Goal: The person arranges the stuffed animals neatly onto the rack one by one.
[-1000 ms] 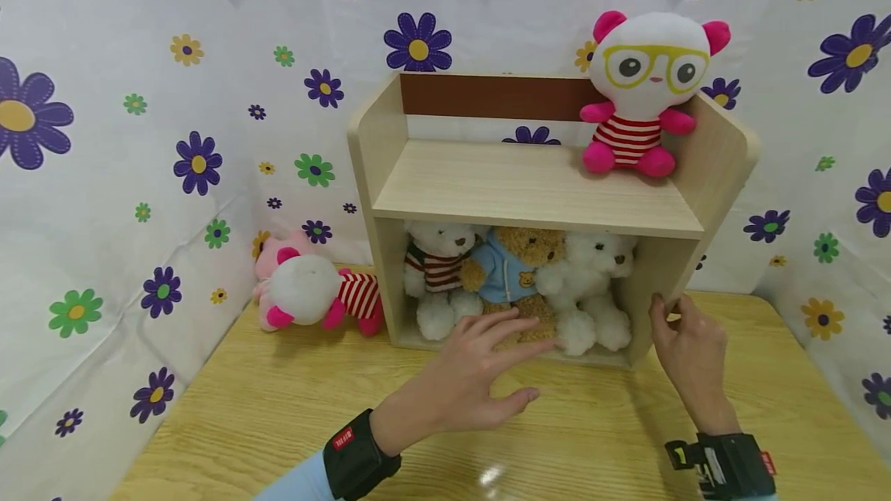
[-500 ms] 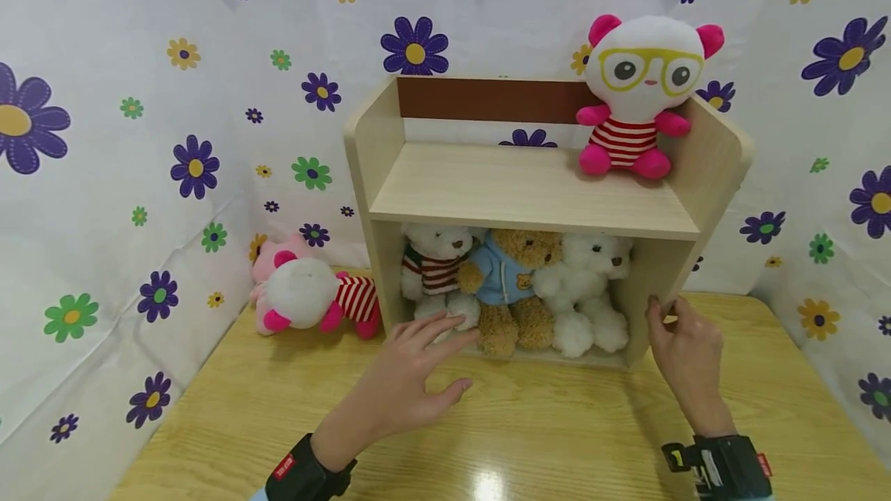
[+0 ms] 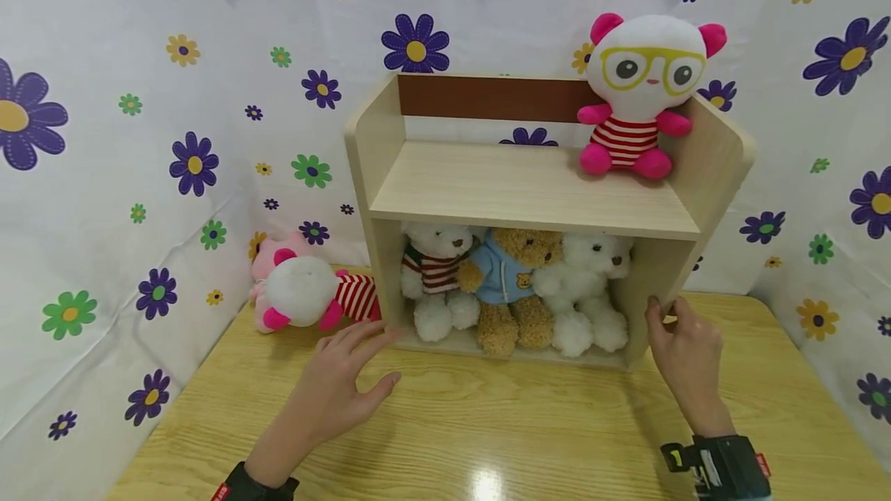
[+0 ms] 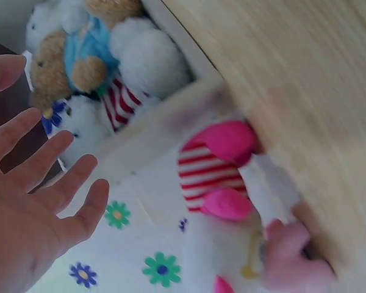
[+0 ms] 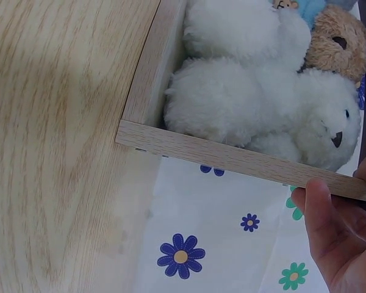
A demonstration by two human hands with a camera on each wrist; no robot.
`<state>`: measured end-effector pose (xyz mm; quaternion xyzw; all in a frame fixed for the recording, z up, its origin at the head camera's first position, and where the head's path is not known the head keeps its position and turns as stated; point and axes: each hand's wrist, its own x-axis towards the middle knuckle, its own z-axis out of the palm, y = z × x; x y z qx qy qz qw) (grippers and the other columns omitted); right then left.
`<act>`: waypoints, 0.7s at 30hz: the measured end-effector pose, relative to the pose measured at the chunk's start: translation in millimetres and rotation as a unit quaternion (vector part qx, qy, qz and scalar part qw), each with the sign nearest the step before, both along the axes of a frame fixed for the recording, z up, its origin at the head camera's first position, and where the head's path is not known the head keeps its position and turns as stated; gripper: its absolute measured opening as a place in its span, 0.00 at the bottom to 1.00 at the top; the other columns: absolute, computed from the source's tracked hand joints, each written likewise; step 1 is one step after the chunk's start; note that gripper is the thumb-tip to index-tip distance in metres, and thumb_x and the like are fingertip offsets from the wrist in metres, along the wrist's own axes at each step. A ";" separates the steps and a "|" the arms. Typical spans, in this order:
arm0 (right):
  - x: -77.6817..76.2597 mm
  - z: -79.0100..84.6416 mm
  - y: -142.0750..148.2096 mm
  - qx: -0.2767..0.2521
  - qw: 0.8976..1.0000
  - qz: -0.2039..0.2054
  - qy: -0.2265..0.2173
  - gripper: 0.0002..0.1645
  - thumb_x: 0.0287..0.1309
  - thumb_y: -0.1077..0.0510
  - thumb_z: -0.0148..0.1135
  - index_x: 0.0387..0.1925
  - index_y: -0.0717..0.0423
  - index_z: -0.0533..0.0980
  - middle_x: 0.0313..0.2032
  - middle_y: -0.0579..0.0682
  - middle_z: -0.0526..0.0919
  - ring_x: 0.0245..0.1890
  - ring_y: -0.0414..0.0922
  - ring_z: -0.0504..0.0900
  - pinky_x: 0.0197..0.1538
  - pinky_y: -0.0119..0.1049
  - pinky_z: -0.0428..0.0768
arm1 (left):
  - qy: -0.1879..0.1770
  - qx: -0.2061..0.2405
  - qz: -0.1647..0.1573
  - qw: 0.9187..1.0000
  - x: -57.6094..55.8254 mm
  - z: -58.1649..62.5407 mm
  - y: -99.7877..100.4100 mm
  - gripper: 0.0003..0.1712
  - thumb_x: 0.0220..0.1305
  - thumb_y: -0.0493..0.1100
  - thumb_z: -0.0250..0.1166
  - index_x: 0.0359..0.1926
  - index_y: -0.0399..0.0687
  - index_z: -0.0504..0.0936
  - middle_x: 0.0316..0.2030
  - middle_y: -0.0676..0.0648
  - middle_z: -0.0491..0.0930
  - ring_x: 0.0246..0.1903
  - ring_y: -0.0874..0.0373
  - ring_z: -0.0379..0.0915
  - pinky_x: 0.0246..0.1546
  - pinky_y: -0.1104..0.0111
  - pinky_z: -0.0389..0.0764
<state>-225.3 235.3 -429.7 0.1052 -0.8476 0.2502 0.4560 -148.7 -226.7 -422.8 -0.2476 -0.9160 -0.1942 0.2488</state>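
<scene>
My left hand point(image 3: 339, 381) hovers over the table with its fingers spread, holding nothing. Just beyond it a pink-and-white panda plush point(image 3: 299, 292) in red stripes lies on its side, left of the small wooden shelf point(image 3: 536, 184); its striped body shows in the left wrist view too. My right hand point(image 3: 689, 358) pinches the front edge of the shelf's right side panel point(image 5: 232, 152) between thumb and fingers. On the lower shelf sit a white bear point(image 3: 438, 277) in a striped sweater, a brown bear point(image 3: 511, 277) in a blue hoodie and a plain white bear point(image 3: 588, 292).
Another panda plush point(image 3: 650, 83) with yellow glasses sits at the right end of the upper shelf. A pale pink plush point(image 4: 296, 259) lies against the fallen panda, partly hidden. Flowered cloth point(image 3: 125, 192) hangs behind and beside the wooden table point(image 3: 557, 424).
My left hand has moved left across the front of the shelf, from before the bears to near the lying panda plush. My right hand stays on the side panel.
</scene>
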 end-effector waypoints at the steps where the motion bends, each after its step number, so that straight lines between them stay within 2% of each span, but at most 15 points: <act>1: 0.1 -0.3 0.2 -0.001 1.000 -0.001 -0.001 0.08 0.61 0.67 0.64 0.29 0.70 0.77 0.22 0.66 0.84 0.15 0.55 0.82 0.19 0.22 0.68 | 0.000 0.002 0.006 1.000 -0.1 -1.2 -3.5 0.32 0.57 0.51 0.76 0.64 0.56 0.81 0.61 0.43 0.81 0.60 0.42 0.78 0.48 0.42 0.78; 8: -0.6 -1.7 1.3 -0.006 1.000 0.000 0.005 0.07 0.60 0.67 0.65 0.31 0.72 0.79 0.22 0.65 0.85 0.15 0.56 0.83 0.19 0.20 0.67 | -0.015 0.001 0.052 0.999 -3.0 -5.2 -25.9 0.33 0.56 0.50 0.76 0.63 0.52 0.81 0.60 0.43 0.82 0.59 0.42 0.79 0.44 0.41 0.79; 14: -2.1 -2.1 1.5 -0.009 1.000 0.003 0.018 0.07 0.59 0.67 0.66 0.30 0.70 0.79 0.21 0.64 0.85 0.14 0.55 0.83 0.19 0.19 0.66 | -0.014 -0.002 0.087 0.996 -13.2 -5.3 -41.0 0.30 0.57 0.46 0.76 0.61 0.46 0.82 0.58 0.39 0.83 0.55 0.39 0.81 0.40 0.43 0.82; 21: -2.7 -3.1 1.6 -0.007 1.000 0.004 0.023 0.07 0.58 0.68 0.67 0.28 0.70 0.78 0.20 0.64 0.84 0.14 0.55 0.82 0.19 0.19 0.66 | -0.015 0.005 0.120 0.993 -25.2 -7.6 -52.0 0.27 0.59 0.40 0.74 0.60 0.39 0.82 0.57 0.35 0.82 0.53 0.36 0.81 0.49 0.42 0.83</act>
